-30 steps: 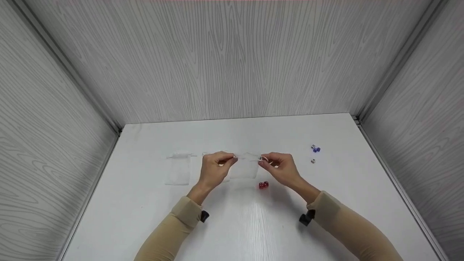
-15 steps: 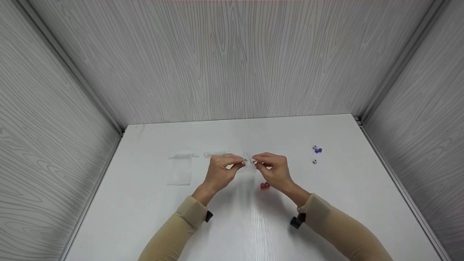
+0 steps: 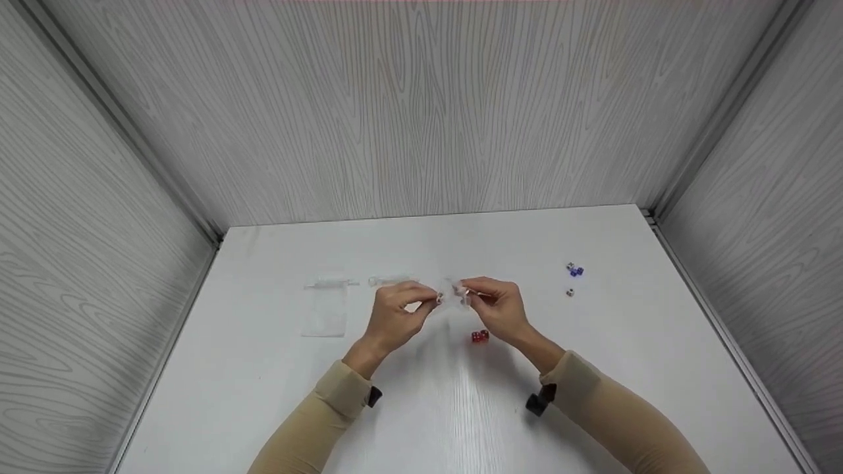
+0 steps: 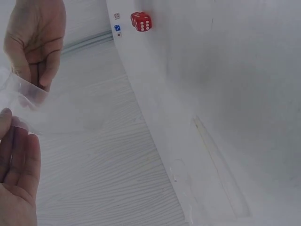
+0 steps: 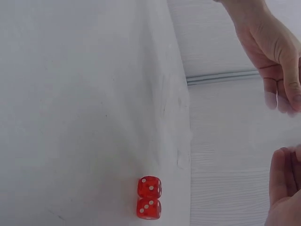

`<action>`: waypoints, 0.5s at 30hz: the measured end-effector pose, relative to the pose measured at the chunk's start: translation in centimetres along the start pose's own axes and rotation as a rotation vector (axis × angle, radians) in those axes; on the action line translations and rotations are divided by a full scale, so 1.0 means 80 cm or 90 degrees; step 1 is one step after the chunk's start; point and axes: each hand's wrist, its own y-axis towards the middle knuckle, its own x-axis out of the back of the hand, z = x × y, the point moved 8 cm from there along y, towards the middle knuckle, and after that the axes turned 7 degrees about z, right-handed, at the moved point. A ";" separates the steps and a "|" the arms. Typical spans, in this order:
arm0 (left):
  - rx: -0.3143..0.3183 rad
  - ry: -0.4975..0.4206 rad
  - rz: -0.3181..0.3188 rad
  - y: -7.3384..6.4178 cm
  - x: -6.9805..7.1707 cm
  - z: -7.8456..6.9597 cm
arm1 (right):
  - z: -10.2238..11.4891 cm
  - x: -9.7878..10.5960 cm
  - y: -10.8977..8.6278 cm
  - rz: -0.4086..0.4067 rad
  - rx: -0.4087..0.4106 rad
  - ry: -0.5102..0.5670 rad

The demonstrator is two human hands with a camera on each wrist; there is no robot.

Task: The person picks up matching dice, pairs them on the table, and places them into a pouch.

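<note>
Over the middle of the table, my left hand [image 3: 396,315] and right hand [image 3: 499,308] pinch a clear plastic pouch [image 4: 70,113] by its top, between thumbs and fingertips. In the head view the pouch nearly vanishes against the white; the left wrist view shows its translucent film spread between both hands. Two red dice [image 3: 480,336] lie together on the table just below the right hand; their white dots show in the right wrist view. A second clear pouch [image 3: 325,313] lies flat to the left. Another clear pouch [image 3: 394,280] lies partly hidden behind my left hand.
Farther right on the white table [image 3: 632,368] sits a small group of blue and white dice [image 3: 575,270]. A single white die [image 3: 570,292] lies just in front of them. Wood-grain panels [image 3: 421,112] rise at the back and both sides.
Both hands have drawn closer together. The pouch, stretched wide between them a second ago, is now bunched and its top gathered. The dice and the flat pouches have not moved.
</note>
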 end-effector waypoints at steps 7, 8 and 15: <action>0.020 0.019 -0.025 -0.011 0.015 0.005 | -0.023 0.014 -0.014 0.117 -0.133 -0.014; 0.021 0.027 -0.028 -0.012 0.018 0.005 | -0.028 0.018 -0.017 0.129 -0.152 -0.031; 0.008 0.112 -0.065 -0.023 0.031 0.002 | -0.065 0.044 -0.043 0.180 -0.247 -0.128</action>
